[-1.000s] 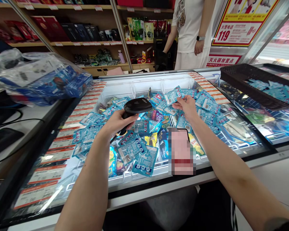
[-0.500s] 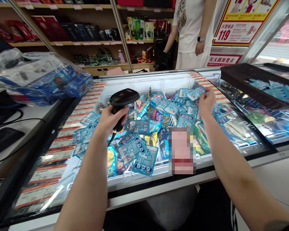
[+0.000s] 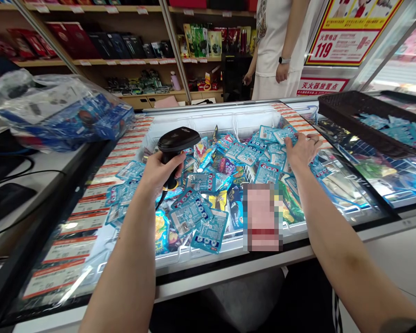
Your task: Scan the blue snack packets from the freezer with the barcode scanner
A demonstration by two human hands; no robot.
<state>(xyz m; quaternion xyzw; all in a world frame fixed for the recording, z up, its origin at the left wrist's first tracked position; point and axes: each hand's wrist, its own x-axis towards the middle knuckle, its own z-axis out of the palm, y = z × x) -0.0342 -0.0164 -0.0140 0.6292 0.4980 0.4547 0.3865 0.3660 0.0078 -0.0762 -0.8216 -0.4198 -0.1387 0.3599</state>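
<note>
My left hand (image 3: pixel 161 171) is wrapped round the handle of a black barcode scanner (image 3: pixel 178 138), whose coiled cord hangs below. Its head is over a chest freezer (image 3: pixel 208 120) filled with packaged goods. At the back right, my right hand (image 3: pixel 302 150) is open with fingers spread, over blue flat packets. One blue packet (image 3: pixel 284 134) lies by its thumb and fingertips; I cannot tell whether they touch. More blue packets (image 3: pixel 190 215) are heaped at the front, and others (image 3: pixel 125 194) rest on the left glass. A blurred pink rectangle (image 3: pixel 262 212) covers something at the front edge.
A dark basket (image 3: pixel 367 125) with blue packets stands on the right. Plastic-wrapped boxes (image 3: pixel 65 111) sit at the left, near cables. Price labels (image 3: pixel 69 245) line the glass. Across the freezer stands a person in white (image 3: pixel 277 51), before stocked shelves (image 3: pixel 125 62).
My right hand has opened from a closer grip at a packet and shifted slightly right, fingers spreading. My left hand and the scanner barely moved. The person opposite has drawn an arm in.
</note>
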